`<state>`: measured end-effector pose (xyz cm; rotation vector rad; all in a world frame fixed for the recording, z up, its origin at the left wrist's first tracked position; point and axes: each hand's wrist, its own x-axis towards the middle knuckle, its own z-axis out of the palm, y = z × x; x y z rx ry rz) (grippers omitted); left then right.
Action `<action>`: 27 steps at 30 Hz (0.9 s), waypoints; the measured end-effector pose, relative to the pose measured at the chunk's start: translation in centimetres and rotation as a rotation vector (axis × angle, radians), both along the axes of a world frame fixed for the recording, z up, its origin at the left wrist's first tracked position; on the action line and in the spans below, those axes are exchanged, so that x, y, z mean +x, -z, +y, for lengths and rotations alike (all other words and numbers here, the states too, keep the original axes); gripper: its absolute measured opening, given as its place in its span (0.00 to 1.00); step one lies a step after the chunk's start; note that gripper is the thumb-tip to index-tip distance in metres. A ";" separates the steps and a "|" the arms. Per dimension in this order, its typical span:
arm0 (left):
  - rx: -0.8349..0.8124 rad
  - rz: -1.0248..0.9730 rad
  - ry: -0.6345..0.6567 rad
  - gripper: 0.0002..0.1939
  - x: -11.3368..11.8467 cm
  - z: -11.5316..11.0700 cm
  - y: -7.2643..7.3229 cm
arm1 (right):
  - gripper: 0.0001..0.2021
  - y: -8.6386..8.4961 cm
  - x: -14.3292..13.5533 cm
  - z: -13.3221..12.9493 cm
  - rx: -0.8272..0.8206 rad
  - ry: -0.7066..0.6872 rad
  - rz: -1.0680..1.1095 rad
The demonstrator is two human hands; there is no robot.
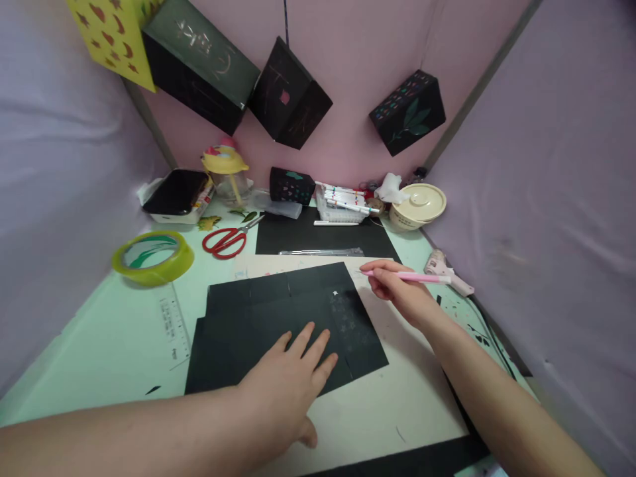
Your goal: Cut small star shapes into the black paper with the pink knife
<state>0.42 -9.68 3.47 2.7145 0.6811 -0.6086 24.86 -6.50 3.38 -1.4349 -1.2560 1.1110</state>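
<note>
My left hand (293, 377) lies flat with fingers spread on a sheet of black card (268, 311), pressing near its lower edge. The card has faint star outlines on its right part and one small star-shaped hole (335, 293) through which white shows. In my right hand (397, 291) is a slim pink craft knife (417, 277) with a pen-like handle, pinched between thumb and fingers. Its tip points left, just past the card's upper right edge, apart from the card. Underneath lies a pale board (397, 391).
Yellow-green tape (153, 258), red-handled scissors (226, 242) and a clear ruler (173, 324) lie left. Behind are a drinking cup (228, 175), white pens (348, 199) and a lidded bowl (417, 205). A pink glue gun (450, 273) lies right. Black boxes (291, 96) hang above.
</note>
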 end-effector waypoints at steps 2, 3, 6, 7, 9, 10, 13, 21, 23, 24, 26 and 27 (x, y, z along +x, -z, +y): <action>-0.021 0.023 0.019 0.46 0.5 0.3 -1.0 | 0.12 0.3 -0.7 0.8 -0.026 -0.033 0.015; -0.023 0.006 0.031 0.42 0.8 0.8 -1.4 | 0.11 0.5 -1.0 1.0 -0.030 -0.044 0.000; 0.087 -0.122 -0.004 0.37 1.7 2.9 -1.9 | 0.10 1.4 -1.8 1.5 -0.020 -0.031 -0.052; 0.134 -0.153 -0.017 0.36 1.8 3.7 -1.7 | 0.10 1.7 -1.9 1.5 -0.012 -0.012 -0.066; 0.212 -0.187 -0.029 0.34 2.0 5.0 -0.7 | 0.09 2.4 -2.1 1.6 0.005 0.028 -0.108; 0.233 -0.193 -0.026 0.34 2.1 5.5 -0.2 | 0.08 2.6 -2.2 1.6 0.016 0.044 -0.131; 0.267 -0.201 -0.007 0.35 1.9 6.2 1.0 | 0.04 3.2 -2.2 1.7 0.045 0.053 -0.142; 0.315 -0.245 0.062 0.33 1.4 6.1 1.8 | 0.02 2.7 -1.7 1.3 0.039 0.028 -0.231; 0.316 -0.268 0.095 0.31 1.3 6.1 2.1 | 0.03 2.6 -1.6 1.1 0.067 0.024 -0.242; 0.310 -0.279 0.109 0.31 1.2 6.2 2.3 | 0.04 2.7 -1.6 1.0 0.080 0.026 -0.246; 0.290 -0.299 0.127 0.32 1.1 6.2 2.7 | 0.05 2.8 -1.5 0.9 0.093 0.025 -0.254; 0.279 -0.306 0.131 0.32 1.1 6.3 2.8 | 0.05 2.8 -1.4 0.9 0.091 0.020 -0.252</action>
